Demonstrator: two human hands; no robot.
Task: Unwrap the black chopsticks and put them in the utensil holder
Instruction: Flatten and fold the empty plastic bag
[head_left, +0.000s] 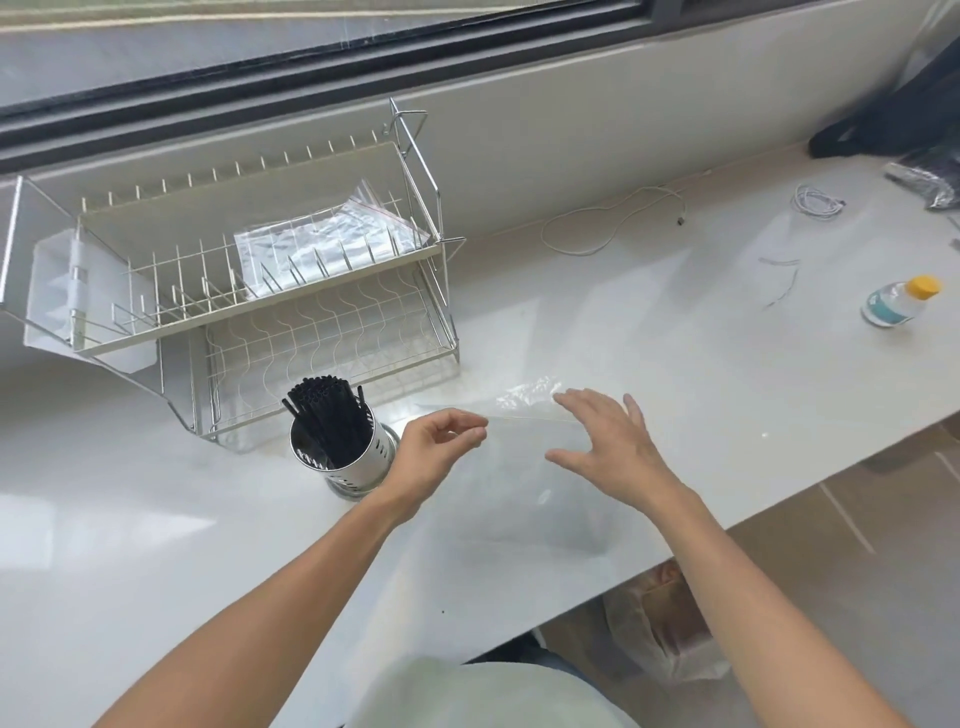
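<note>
A bundle of black chopsticks (324, 415) stands upright in the shiny metal utensil holder (358, 467) on the white counter, just in front of the dish rack. To the right of the holder, a clear plastic wrapper (519, 467) is stretched out above the counter. My left hand (434, 447) pinches the wrapper's left edge between thumb and forefinger. My right hand (602, 441) hovers at the wrapper's right side with fingers spread; whether it touches the plastic is unclear.
A two-tier wire dish rack (332, 332) with a zip bag (322, 239) on its upper shelf stands behind the holder. A yellow-capped bottle (898, 301), white cables (613, 223) and a dark bag (904, 119) lie at the right. The counter edge runs diagonally at lower right.
</note>
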